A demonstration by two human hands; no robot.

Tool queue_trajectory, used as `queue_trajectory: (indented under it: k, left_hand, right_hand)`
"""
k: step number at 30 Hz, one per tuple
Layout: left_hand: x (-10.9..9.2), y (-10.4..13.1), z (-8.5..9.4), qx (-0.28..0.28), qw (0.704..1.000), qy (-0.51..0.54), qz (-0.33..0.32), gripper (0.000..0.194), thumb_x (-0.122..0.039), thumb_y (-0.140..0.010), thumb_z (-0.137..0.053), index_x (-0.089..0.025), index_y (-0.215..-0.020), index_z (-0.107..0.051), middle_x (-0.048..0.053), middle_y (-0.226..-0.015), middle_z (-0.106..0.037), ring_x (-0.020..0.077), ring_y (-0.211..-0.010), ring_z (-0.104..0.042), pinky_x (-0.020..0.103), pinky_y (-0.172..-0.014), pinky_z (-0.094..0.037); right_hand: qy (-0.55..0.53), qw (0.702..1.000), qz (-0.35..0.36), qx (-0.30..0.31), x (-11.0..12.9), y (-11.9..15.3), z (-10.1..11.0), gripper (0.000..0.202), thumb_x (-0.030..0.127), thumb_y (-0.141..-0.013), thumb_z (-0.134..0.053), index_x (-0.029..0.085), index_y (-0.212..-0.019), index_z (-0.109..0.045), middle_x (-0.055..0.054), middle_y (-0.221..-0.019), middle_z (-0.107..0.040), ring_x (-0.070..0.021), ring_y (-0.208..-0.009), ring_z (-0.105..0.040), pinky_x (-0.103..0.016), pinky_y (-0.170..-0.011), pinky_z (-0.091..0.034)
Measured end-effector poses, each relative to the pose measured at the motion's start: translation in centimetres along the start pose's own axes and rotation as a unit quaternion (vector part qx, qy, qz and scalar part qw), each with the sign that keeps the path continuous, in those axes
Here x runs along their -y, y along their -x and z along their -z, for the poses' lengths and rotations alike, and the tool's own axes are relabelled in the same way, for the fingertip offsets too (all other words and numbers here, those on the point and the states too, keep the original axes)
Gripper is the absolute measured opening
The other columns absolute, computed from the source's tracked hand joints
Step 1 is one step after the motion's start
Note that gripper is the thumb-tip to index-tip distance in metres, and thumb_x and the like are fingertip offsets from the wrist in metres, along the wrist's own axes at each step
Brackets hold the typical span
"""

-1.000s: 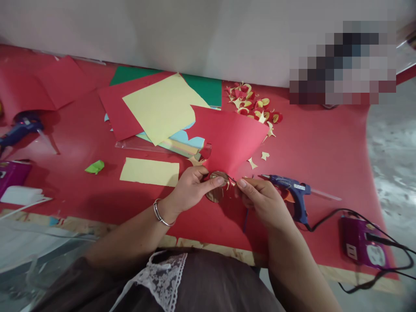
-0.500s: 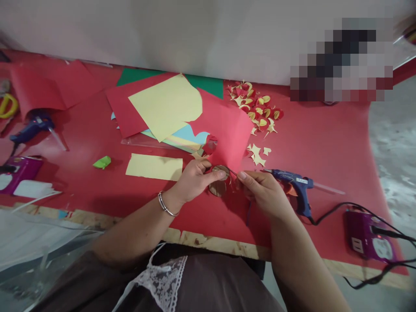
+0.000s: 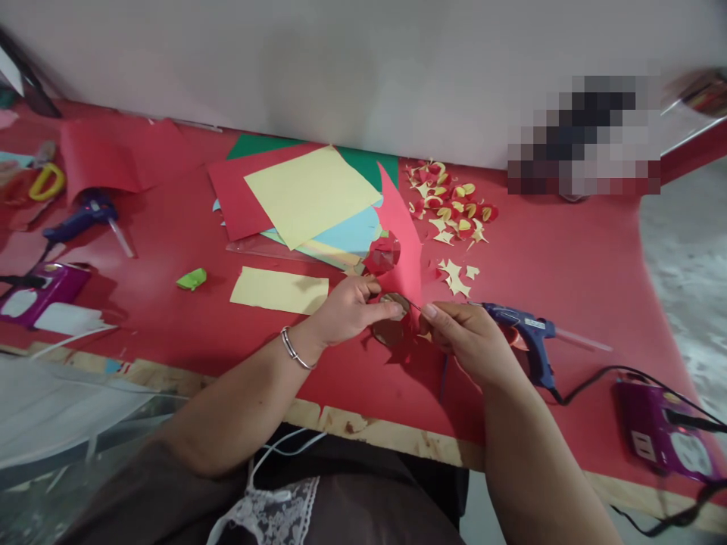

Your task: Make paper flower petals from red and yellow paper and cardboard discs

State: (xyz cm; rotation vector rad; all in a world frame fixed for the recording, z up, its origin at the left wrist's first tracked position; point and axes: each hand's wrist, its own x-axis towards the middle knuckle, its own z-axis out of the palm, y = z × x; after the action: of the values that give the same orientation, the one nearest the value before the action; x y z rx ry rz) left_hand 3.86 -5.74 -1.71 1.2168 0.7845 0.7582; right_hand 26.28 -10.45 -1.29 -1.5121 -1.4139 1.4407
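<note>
My left hand (image 3: pixel 363 306) is closed, its thumb pressing a round brown disc (image 3: pixel 396 304) against a sheet of red paper (image 3: pixel 404 253). The sheet stands up from the hand, with curved cut-outs along its left edge. Below the thumb is a second brown round piece (image 3: pixel 388 331). Just right of the disc, my right hand (image 3: pixel 454 325) is closed around a thin dark tool (image 3: pixel 414 304), whose tip meets the paper by the disc. Most of the tool is hidden in the fingers, so I cannot tell what it is.
Coloured sheets (image 3: pixel 312 197) lie behind the hands, with small red and yellow pieces (image 3: pixel 454 200) to their right. A blue glue gun (image 3: pixel 525 333) with a cable lies beside my right hand, near a purple power socket (image 3: pixel 667 428). Another glue gun (image 3: pixel 85 218) is at the left.
The red sheet has turned and now shows narrower, more edge-on. The view has shifted, so the tabletop things appear slightly lower and mostly further right. Both hands keep their hold.
</note>
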Motion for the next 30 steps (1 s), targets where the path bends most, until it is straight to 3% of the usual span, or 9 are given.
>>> queue_trajectory:
  k: [6, 17, 21, 24, 27, 30]
  left_hand:
    - [0.2, -0.3, 0.3, 0.028, 0.999, -0.019, -0.028, 0.018, -0.033, -0.082, -0.081, -0.016, -0.077, -0.076, 0.002, -0.074, -0.071, 0.015, -0.071, -0.061, 0.03, -0.072, -0.053]
    - [0.5, -0.5, -0.1, -0.063, 0.997, -0.028, -0.038, 0.016, -0.032, -0.08, -0.081, -0.016, -0.079, -0.08, 0.005, -0.083, -0.075, 0.0175, -0.081, -0.065, 0.032, -0.082, -0.051]
    - [0.8, -0.4, -0.3, 0.004, 0.999, -0.027, -0.018, 0.015, -0.031, -0.08, -0.081, -0.016, -0.083, -0.08, 0.004, -0.083, -0.075, 0.0183, -0.082, -0.066, 0.032, -0.081, -0.053]
    - [1.1, -0.3, -0.5, 0.047, 0.998, -0.033, -0.01, 0.013, -0.027, -0.079, -0.083, -0.016, -0.084, -0.079, 0.005, -0.086, -0.076, 0.0197, -0.086, -0.068, 0.032, -0.081, -0.053]
    - [1.2, -0.2, -1.0, 0.02, 1.0, 0.004, 0.003, 0.021, -0.028, -0.075, -0.089, -0.015, -0.084, -0.076, 0.004, -0.087, -0.075, 0.0174, -0.084, -0.067, 0.031, -0.081, -0.053]
    - [1.2, 0.1, -1.9, -0.028, 0.992, 0.113, 0.045, 0.035, -0.032, -0.07, -0.097, -0.015, -0.084, -0.07, 0.0, -0.082, -0.071, 0.0134, -0.077, -0.066, 0.029, -0.079, -0.052]
  right_hand:
    - [0.004, 1.0, -0.001, 0.003, -0.1, -0.1, -0.2, 0.065, 0.078, -0.092, -0.068, 0.021, -0.064, -0.054, 0.006, -0.057, -0.032, -0.0102, -0.055, -0.024, -0.03, -0.053, -0.018]
    - [-0.038, 0.998, 0.04, -0.03, 0.0, 0.0, 0.0, 0.056, 0.071, -0.088, -0.077, 0.019, -0.073, -0.064, 0.006, -0.057, -0.04, -0.0093, -0.054, -0.029, -0.028, -0.053, -0.023]
    - [0.005, 0.991, 0.082, -0.102, 0.0, -0.2, -0.8, 0.046, 0.062, -0.082, -0.086, 0.019, -0.079, -0.069, 0.003, -0.065, -0.055, -0.0121, -0.059, -0.043, -0.027, -0.056, -0.033]
    - [0.028, 0.99, 0.095, -0.104, -0.2, -0.3, -1.2, 0.038, 0.056, -0.085, -0.085, 0.02, -0.084, -0.073, -0.001, -0.071, -0.066, -0.0152, -0.065, -0.054, -0.027, -0.06, -0.041]
    - [0.019, 0.989, 0.102, -0.108, -0.4, -0.4, -1.4, 0.033, 0.051, -0.086, -0.084, 0.02, -0.084, -0.072, -0.003, -0.075, -0.07, -0.0181, -0.07, -0.061, -0.029, -0.065, -0.046]
    - [0.0, 0.983, 0.112, -0.145, -0.1, -0.3, -1.5, 0.03, 0.048, -0.086, -0.084, 0.021, -0.082, -0.072, -0.002, -0.073, -0.068, -0.0175, -0.067, -0.06, -0.03, -0.065, -0.046]
